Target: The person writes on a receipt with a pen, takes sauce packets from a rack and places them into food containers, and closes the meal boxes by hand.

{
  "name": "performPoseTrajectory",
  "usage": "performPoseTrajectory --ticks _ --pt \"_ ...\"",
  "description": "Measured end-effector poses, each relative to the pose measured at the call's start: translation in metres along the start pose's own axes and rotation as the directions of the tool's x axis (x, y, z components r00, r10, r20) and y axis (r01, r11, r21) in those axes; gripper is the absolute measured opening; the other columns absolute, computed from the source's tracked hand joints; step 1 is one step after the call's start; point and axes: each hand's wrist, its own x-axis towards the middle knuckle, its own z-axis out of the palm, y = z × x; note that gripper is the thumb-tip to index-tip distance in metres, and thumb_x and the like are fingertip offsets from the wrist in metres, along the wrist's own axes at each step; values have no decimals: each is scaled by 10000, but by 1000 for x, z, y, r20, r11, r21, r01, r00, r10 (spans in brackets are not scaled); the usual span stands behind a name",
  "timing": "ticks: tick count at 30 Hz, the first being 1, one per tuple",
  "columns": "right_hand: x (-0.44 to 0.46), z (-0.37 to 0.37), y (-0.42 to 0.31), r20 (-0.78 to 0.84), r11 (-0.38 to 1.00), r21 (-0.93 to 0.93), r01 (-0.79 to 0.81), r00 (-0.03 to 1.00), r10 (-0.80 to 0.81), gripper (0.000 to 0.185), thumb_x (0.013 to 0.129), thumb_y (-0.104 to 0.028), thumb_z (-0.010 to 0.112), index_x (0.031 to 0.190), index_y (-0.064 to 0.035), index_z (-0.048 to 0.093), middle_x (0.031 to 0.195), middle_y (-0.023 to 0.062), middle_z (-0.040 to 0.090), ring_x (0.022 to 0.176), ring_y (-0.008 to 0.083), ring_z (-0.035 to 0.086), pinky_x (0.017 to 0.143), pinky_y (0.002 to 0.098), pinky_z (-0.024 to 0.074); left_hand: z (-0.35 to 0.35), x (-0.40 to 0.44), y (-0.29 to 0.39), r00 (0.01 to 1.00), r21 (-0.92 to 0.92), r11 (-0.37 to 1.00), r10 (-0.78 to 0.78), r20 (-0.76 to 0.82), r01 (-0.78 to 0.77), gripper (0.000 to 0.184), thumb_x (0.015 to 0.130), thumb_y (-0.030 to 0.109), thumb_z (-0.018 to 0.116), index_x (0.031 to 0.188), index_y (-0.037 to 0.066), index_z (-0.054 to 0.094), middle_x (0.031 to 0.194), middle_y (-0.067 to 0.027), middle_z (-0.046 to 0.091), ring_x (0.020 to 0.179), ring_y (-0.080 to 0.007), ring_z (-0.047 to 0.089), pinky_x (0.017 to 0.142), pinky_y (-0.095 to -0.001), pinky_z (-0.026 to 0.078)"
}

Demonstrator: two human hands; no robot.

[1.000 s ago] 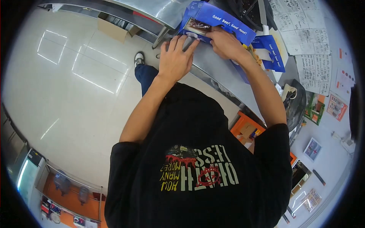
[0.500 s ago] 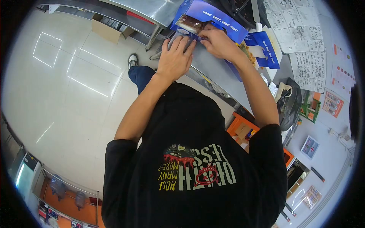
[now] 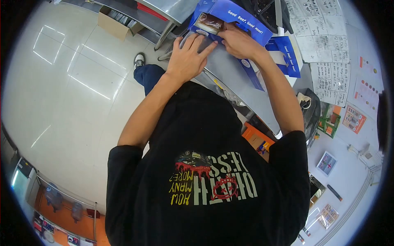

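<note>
A blue box (image 3: 246, 16) with "Good Beef, Good Mood!" lettering sits at the metal table's near edge. In its opening lies a clear-wrapped brown and white item (image 3: 209, 23). My right hand (image 3: 239, 43) reaches into the opening beside this item, fingers bent and closed; what they grip is hidden. Fingers spread, my left hand (image 3: 188, 57) rests its fingertips along the box's lower front edge, over something clear. Further right on the table, a second blue box (image 3: 287, 56) stands partly behind my right forearm.
Black equipment (image 3: 266, 12) stands behind the boxes. Handwritten sheets (image 3: 328, 78) are at the right, above a black bag (image 3: 310, 110). A cardboard box (image 3: 113, 25) sits on a low shelf at the upper left. An orange container (image 3: 254, 137) is below the metal table (image 3: 234, 76).
The view has shifted slightly. Both hands remain at the blue box, and more of the wrapped item shows beside my right fingers. A blue side panel is now more visible under my right forearm.
</note>
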Motion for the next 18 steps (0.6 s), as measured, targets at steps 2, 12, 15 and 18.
performPoseTrajectory --ticks 2,12,15,18 --pt "0 5 2 -22 1000 -9 6 1000 -6 297 860 -36 584 1117 48 708 1338 310 544 1229 460 581 1020 524 489 -3 3 3 1000 27 1000 -7 28 7 636 863 279 713 1479 325 563 1371 -71 559 1319 -270 492 1018 -561 419" --pt "-8 15 -21 -173 989 -21 -143 975 138 280 881 -82 570 1116 31 673 1327 311 539 1038 482 659 941 546 527 0 11 11 997 99 995 -39 68 32 567 868 275 678 1431 291 610 1370 -67 547 1299 -272 487 989 -593 450" --pt "-7 17 -19 -180 991 -19 -131 976 126 286 872 -87 572 1117 15 677 1315 299 551 1042 476 660 940 550 527 0 9 10 998 93 995 -31 60 26 534 869 268 676 1401 268 629 1366 -65 546 1306 -274 484 986 -586 451" --pt "-3 12 -11 -117 993 3 -117 986 116 314 869 -93 569 1144 6 683 1304 289 564 1094 468 644 967 548 515 0 8 7 999 85 996 -8 40 4 523 867 261 678 1388 250 632 1365 -66 546 1308 -271 485 973 -575 454"
